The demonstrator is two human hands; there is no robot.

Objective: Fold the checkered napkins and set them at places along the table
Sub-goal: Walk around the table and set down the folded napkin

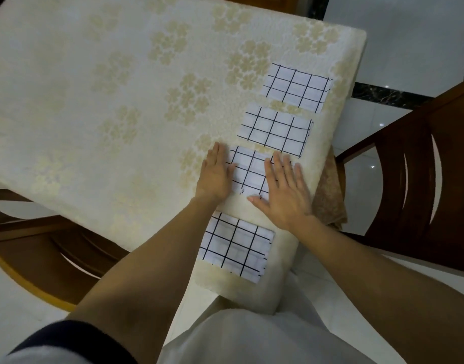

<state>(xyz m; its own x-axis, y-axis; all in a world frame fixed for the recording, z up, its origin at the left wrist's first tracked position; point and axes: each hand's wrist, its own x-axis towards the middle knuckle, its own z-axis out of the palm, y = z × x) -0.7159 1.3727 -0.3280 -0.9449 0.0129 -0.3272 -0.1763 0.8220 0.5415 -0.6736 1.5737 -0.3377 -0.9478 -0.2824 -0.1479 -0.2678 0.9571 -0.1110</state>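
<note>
Several folded white napkins with a black grid lie in a row along the table's right edge. The farthest napkin (pixel 297 86) and the second napkin (pixel 276 131) lie flat and untouched. On the third napkin (pixel 249 172) both my hands lie flat: my left hand (pixel 215 174) presses its left edge with straight fingers, and my right hand (pixel 284 189) covers its right part, thumb at the near edge. The nearest napkin (pixel 236 246) lies flat close to my body, partly under my left forearm.
The table (pixel 107 101) wears a cream cloth with pale flower patterns. A dark wooden chair (pixel 419 185) stands right of the table, another wooden chair (pixel 47 253) at the near left. White tiled floor with a black strip lies beyond the far right corner.
</note>
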